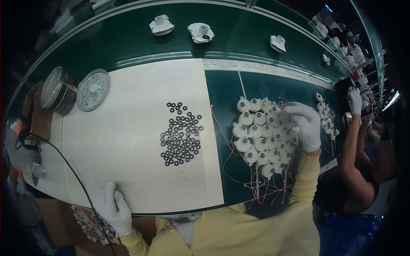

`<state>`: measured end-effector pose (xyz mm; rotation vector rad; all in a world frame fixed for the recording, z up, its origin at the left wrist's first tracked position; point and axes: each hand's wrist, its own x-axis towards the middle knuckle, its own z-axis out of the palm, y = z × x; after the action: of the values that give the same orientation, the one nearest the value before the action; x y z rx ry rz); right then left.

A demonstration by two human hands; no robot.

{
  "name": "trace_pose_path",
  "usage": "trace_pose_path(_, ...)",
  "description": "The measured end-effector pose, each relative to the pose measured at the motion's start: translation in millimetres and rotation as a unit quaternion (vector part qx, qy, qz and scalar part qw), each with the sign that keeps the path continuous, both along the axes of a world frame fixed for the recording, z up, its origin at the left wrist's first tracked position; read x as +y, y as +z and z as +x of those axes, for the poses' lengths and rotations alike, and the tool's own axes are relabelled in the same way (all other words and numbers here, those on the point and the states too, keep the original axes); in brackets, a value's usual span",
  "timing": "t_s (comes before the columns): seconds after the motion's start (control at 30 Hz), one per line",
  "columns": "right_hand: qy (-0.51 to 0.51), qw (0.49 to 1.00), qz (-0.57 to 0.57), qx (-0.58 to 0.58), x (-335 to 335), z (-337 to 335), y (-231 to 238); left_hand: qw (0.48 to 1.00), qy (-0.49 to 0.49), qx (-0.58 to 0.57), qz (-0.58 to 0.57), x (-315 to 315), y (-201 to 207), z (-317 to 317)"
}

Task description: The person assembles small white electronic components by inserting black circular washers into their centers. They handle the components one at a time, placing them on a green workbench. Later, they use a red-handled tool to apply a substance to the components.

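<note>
My right hand (305,123), in a white glove, reaches over the right side of a cluster of round white motors (255,130) with dark centres. Its thumb and fingers are pinched together at the cluster's far edge. A small reddish thing shows at the fingertips, too small to name. Thin red wires (228,173) trail from the motors onto the green bench top. My left hand (113,207), also gloved, rests at the near edge of the white sheet (106,145). It holds nothing, and its fingers are loosely extended. Many small black rings (181,140) lie spread on the sheet.
An open tin (64,91) and its round lid (95,88) stand at the far left, beside a cardboard box (38,111). A black cable (68,164) crosses near my left hand. White housings (200,33) sit on the far green strip. A co-worker (354,170) works at right.
</note>
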<state>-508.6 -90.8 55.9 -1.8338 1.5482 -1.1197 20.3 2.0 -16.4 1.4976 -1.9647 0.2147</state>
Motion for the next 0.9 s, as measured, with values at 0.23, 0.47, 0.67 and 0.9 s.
trace_pose_path(0.23,-0.003,0.999,0.029,-0.014,-2.0,2.4,-0.1,1.000,0.004,-0.004,-0.003,0.8,-3.0,1.8)
trace_pose_path(0.47,-0.008,0.999,0.038,-0.029,0.4,-2.7,-3.9,1.000,0.019,-0.008,0.004,2.9,-1.8,1.0)
trace_pose_path(0.67,-0.026,0.997,0.068,-0.034,4.5,-3.5,-1.0,1.000,0.024,-0.001,0.010,4.0,-3.1,1.0)
trace_pose_path(0.9,-0.013,0.999,0.036,0.010,7.8,-9.9,2.1,1.000,0.022,-0.009,-0.010,1.8,-2.5,-1.6)
